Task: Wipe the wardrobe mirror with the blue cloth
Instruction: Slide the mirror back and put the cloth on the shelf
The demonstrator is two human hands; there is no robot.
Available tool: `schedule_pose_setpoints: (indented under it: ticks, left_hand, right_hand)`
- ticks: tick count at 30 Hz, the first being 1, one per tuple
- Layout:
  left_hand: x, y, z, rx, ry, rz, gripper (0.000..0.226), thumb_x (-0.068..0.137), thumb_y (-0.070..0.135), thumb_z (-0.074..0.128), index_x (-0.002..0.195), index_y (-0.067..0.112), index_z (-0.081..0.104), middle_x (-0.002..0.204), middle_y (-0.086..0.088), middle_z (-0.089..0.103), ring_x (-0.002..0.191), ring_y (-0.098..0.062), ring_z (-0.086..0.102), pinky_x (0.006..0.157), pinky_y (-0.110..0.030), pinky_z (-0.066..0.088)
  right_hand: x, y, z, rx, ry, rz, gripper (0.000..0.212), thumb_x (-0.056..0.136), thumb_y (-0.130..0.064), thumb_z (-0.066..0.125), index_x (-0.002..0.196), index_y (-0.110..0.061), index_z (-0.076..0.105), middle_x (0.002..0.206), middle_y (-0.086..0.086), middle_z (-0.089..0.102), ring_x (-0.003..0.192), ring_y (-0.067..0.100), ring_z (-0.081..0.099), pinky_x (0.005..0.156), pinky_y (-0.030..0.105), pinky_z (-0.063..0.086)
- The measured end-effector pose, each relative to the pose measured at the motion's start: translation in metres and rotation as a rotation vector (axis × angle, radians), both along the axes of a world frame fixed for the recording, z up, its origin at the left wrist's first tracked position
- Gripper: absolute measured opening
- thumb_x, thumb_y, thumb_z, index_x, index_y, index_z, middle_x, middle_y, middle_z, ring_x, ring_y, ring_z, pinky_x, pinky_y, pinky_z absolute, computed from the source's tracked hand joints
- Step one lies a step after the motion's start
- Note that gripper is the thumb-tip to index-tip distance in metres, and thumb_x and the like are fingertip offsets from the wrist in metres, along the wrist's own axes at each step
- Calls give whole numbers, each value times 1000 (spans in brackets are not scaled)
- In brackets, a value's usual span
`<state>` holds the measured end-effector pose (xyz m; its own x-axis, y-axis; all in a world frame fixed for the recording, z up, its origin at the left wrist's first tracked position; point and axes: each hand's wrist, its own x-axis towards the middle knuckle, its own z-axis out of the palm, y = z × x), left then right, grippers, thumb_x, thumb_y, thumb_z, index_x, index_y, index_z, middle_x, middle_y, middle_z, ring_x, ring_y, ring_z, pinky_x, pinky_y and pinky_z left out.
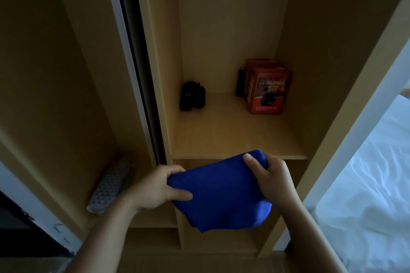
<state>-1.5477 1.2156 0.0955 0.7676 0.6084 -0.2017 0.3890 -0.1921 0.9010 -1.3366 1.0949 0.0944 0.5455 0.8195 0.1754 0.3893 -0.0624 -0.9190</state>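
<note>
Blue cloth [219,193], one, pinched between two hands, left [155,186] and right [270,179].

Blue cloth [219,193]; red box [267,88]; tan shelf [233,135]

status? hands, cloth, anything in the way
Left hand and right hand both grip the blue cloth, held in front of the open wardrobe shelf. Mirror not identifiable in view. Nothing blocking hands.

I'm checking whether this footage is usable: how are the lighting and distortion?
Head view: dim and underexposed inside the wooden wardrobe; brightest at the white bedding, right; wide-angle lens bends the wardrobe's straight edges; the bright blue cloth and both hands' grip stay readable; red box print too small to read.
</note>
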Motion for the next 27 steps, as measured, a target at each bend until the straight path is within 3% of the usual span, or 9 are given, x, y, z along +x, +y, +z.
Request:
schedule_pose_setpoints:
  ticks: [3, 7, 9, 10, 12, 14, 20, 24, 27]
  left_hand:
    - [5, -6, -5, -252, -262, 246, 49, 52, 29, 83, 97, 18, 65, 98, -1, 70, 90, -15, 67, 78, -31, 48]
    - [41, -15, -22, -673, -505, 640, 17, 80, 28, 66, 95, 24, 60, 98, -1, 64, 92, -21, 59, 69, -34, 41]
    - [55, -16, -30, -486, -506, 681, 7, 87, 39, 58, 92, 34, 57, 95, 6, 61, 89, -14, 58, 70, -31, 43]
    - [60, -18, -33, -231, -443, 662, 7, 90, 42, 51, 87, 37, 54, 88, 8, 59, 80, -9, 57, 68, -23, 43]
    - [72, -17, -41, 241, -302, 576, 16, 90, 46, 39, 81, 36, 49, 75, 3, 59, 63, -8, 55, 55, -11, 41]
    - [90, -13, -45, 378, -308, 523, 16, 92, 41, 38, 82, 33, 48, 69, -4, 58, 58, -14, 54, 53, -12, 41]
    - [170, 25, -50, 417, -293, 509, 27, 96, 38, 37, 78, 22, 48, 53, 4, 41, 40, -3, 41, 38, -15, 30]
    - [237, 50, -54, 344, -327, 435, 35, 97, 40, 36, 79, 14, 51, 61, -1, 48, 50, -12, 46, 47, -19, 35]
    - [282, 70, -65, 323, -293, 443, 35, 97, 41, 36, 87, 13, 54, 71, -4, 58, 62, -18, 56, 59, -25, 42]
  right_hand:
    - [7, -3, 0, -40, 271, -3, 35, 88, -38, 55, 73, -6, 58, 56, 1, 61, 51, 9, 58, 53, 17, 46]
    - [22, -8, -3, -75, 731, 186, 33, 78, -27, 63, 101, -3, 64, 95, 12, 71, 87, 25, 69, 72, 33, 53]
    - [31, -10, -6, -48, 802, 178, 31, 77, -14, 64, 106, -3, 64, 101, 14, 70, 92, 27, 68, 72, 33, 54]
    - [35, -11, -8, -33, 803, 125, 29, 77, -9, 64, 105, -4, 64, 100, 14, 70, 92, 27, 67, 73, 33, 54]
    - [44, -10, -14, -11, 731, -60, 19, 79, -3, 65, 98, -7, 66, 92, 11, 71, 86, 25, 67, 73, 33, 53]
    - [54, -6, -19, 0, 599, -218, 13, 80, -3, 67, 91, -12, 67, 84, 5, 71, 82, 20, 66, 70, 31, 52]
    - [114, 21, -15, 9, 165, -409, 12, 85, -14, 66, 94, -19, 63, 88, -9, 65, 82, 10, 61, 78, 33, 52]
    - [166, 53, -13, -136, -322, -475, 18, 94, -12, 50, 111, -7, 52, 98, 2, 58, 82, 17, 49, 68, 26, 34]
    - [200, 82, -13, -323, -489, -430, 19, 95, -6, 41, 114, -6, 43, 107, 11, 56, 89, 26, 55, 65, 31, 38]
